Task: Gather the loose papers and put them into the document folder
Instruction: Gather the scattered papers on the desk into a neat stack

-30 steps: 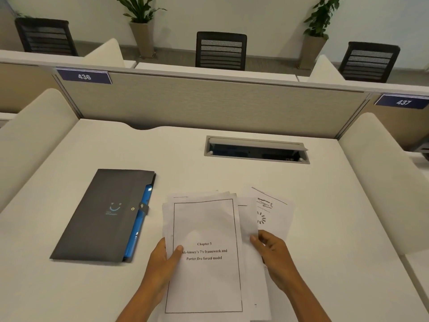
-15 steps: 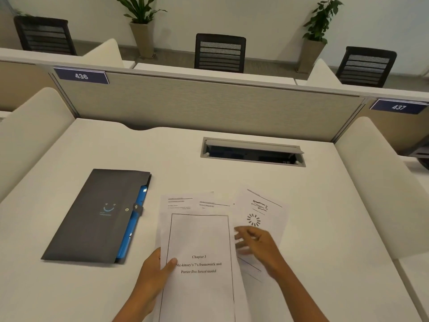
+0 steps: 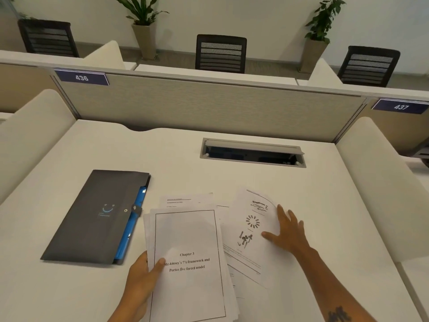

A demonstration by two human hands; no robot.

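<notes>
A stack of white papers (image 3: 188,233), topped by a framed "Chapter 3" title page, lies at the desk's near edge. My left hand (image 3: 141,277) grips the stack's left edge, thumb on top. To the right a tilted sheet with printed figures (image 3: 251,219) overlaps other loose pages. My right hand (image 3: 286,231) rests flat on that sheet's right edge, fingers spread. The dark grey document folder (image 3: 92,217), closed with a snap tab and blue inner pockets showing along its right side, lies left of the stack.
A white desk (image 3: 313,205) has a recessed cable box (image 3: 253,153) with its lid raised behind the papers. A grey partition (image 3: 209,105) bounds the far edge; rounded cream side panels (image 3: 380,182) stand left and right. Chairs and potted plants lie beyond.
My left hand has drawn the title-page stack toward me. My right hand moved from the stack's right edge out onto the figure sheet, which now lies more exposed and tilted.
</notes>
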